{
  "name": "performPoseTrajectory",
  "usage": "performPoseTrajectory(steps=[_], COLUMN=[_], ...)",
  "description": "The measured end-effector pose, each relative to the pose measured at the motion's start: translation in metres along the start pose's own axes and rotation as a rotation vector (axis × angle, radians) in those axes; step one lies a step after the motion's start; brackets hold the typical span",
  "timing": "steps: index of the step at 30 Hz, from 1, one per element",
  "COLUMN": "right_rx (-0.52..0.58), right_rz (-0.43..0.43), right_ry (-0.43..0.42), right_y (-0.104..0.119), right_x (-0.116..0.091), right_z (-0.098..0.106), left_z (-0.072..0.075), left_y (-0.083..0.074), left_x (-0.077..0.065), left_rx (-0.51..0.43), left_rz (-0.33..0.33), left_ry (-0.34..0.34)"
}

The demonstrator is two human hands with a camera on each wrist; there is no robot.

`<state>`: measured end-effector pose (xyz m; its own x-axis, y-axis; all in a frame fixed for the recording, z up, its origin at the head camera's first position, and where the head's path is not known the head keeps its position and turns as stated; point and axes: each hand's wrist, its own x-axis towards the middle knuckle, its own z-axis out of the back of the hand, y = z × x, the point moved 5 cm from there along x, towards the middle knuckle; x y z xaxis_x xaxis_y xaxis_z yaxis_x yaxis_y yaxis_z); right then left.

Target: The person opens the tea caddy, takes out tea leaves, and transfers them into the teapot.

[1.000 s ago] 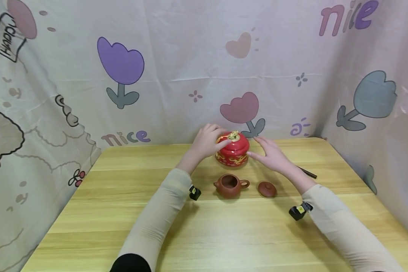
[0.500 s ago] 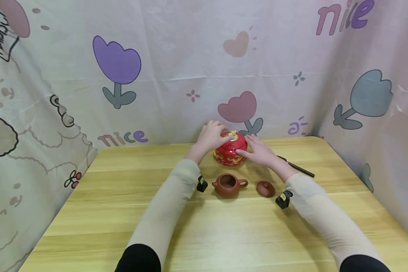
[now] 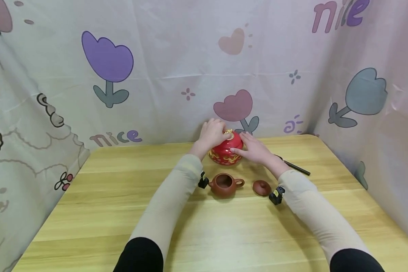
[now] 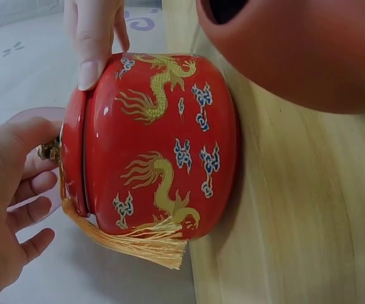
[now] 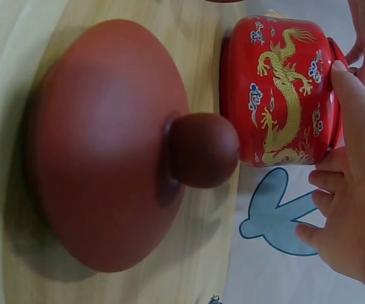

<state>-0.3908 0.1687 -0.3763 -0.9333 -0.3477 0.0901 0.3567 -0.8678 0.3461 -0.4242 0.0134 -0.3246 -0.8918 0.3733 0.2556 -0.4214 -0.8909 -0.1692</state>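
Note:
A red lidded jar (image 3: 224,157) with gold dragons stands upright at the back of the table. My left hand (image 3: 210,135) pinches the gold knob (image 4: 48,151) on the jar's lid (image 4: 74,158). In the left wrist view a dark seam shows between lid and body, and a yellow tassel (image 4: 147,244) hangs from the knob. Against the jar's right side my right hand (image 3: 255,150) holds it, thumb at the front near the rim and fingers reaching round behind. Nearer me stand an uncovered brown clay teapot (image 3: 223,189) and its loose round lid (image 3: 261,187).
A thin black stick-like tool (image 3: 297,168) lies to the right, partly behind my right forearm. Printed cloth (image 3: 166,94) hangs close behind the wooden table (image 3: 224,234). Wrist cameras hang near the teapot and its lid.
Both hands have closed in on the jar: the left has taken hold of the knob, and the right has moved left onto the jar's side. Teapot and its lid have stayed put.

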Motion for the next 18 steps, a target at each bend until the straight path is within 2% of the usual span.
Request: performPoseTrajectory(steps=[7,13,18], right_rx=[-0.015,-0.025,-0.031], right_rz=[0.004,0.005,-0.012], right_ry=[0.01,0.011,0.018], right_y=[0.0001,0.0017,0.0019], right_x=[0.0014,0.0027,0.0018], right_z=[-0.0004,0.0037,0.0032], left_z=[-0.0045,-0.0019,-0.0008], left_y=[0.0023,0.0018,0.0015], left_x=[0.0002,0.0009,-0.0011], left_rx=[-0.067,-0.071,-0.063], left_rz=[0.046,0.053,0.073], left_ry=[0.007,-0.019,-0.014])
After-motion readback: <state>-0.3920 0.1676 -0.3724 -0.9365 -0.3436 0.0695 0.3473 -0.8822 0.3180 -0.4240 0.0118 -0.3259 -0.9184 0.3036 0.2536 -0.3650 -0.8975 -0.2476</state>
